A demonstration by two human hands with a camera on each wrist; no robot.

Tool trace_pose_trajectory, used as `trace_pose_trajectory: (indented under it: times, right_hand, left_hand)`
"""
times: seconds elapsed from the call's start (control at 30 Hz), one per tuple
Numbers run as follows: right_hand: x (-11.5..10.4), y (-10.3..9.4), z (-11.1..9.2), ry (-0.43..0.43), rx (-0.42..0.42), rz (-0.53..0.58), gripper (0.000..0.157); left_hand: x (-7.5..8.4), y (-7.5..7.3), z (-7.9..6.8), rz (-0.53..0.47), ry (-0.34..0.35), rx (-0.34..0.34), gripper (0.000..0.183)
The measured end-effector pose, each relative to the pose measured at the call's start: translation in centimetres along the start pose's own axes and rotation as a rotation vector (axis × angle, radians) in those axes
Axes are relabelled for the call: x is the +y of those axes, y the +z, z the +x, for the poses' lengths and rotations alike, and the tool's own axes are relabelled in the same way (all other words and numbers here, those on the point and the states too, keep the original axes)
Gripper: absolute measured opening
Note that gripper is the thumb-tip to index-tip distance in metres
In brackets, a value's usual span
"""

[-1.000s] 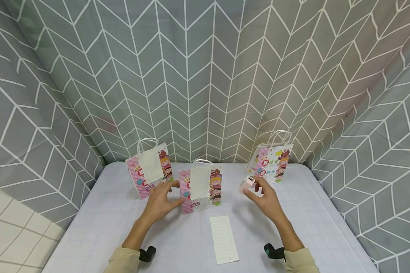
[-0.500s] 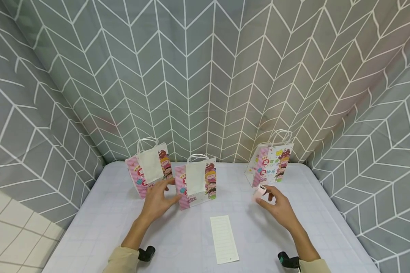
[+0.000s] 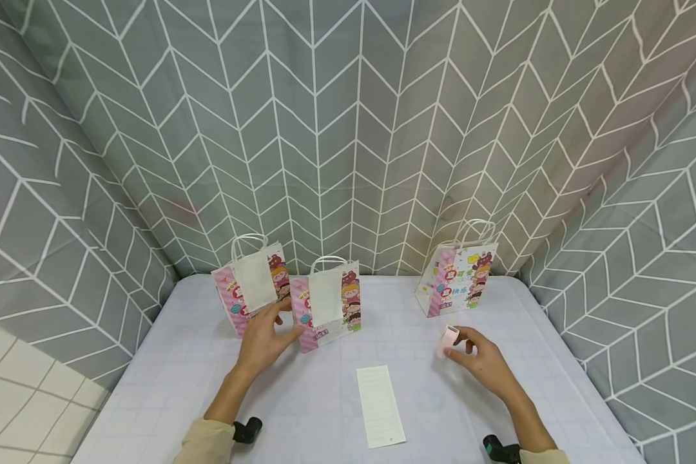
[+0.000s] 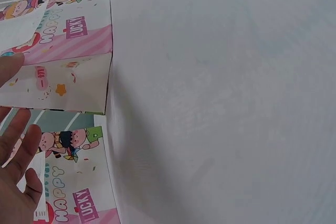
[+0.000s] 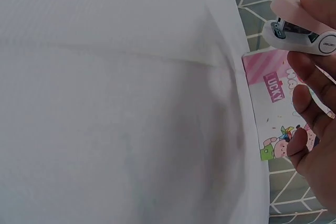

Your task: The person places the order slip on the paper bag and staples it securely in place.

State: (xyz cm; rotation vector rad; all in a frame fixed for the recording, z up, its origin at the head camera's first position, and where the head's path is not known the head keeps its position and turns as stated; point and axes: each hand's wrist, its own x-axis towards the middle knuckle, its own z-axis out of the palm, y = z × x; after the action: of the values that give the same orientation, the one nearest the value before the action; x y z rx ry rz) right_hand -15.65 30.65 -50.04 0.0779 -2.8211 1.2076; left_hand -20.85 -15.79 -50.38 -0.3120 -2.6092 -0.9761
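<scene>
My left hand (image 3: 261, 341) grips the left side of a middle paper gift bag (image 3: 319, 335) by its edges, thumb toward the front. The bag is pink and white with cartoon figures and a blank white paper strip on its front. In the left wrist view, the fingers (image 4: 18, 135) lie past the bag's side panel (image 4: 63, 85). At the right, my right hand (image 3: 490, 361) holds a small pink and white stapler (image 5: 296, 27) above the table between thumb and fingers. The stapler's jaws stand apart at the front.
A similar bag (image 3: 256, 280) with a paper strip stands at the left, close beside the middle one. Another bag (image 3: 458, 283), without a strip, stands back right. A lined paper strip (image 3: 379, 406) lies on the white table (image 3: 301, 412). Patterned curtains (image 3: 348, 161) surround the table.
The middle bag has moved left and back with my left hand, close to the left bag. My right hand has drawn right and toward me with the stapler, away from the right bag.
</scene>
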Motion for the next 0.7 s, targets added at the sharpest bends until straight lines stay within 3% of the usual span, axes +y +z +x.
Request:
trace_pose_trajectory:
  times: [0.7]
  right_hand:
    - [2.1,-0.6,-1.2,0.13,-0.091,-0.043,0.06]
  left_hand:
    - [-0.5,-0.3,0.2,-0.059,-0.078,0.027,0.062]
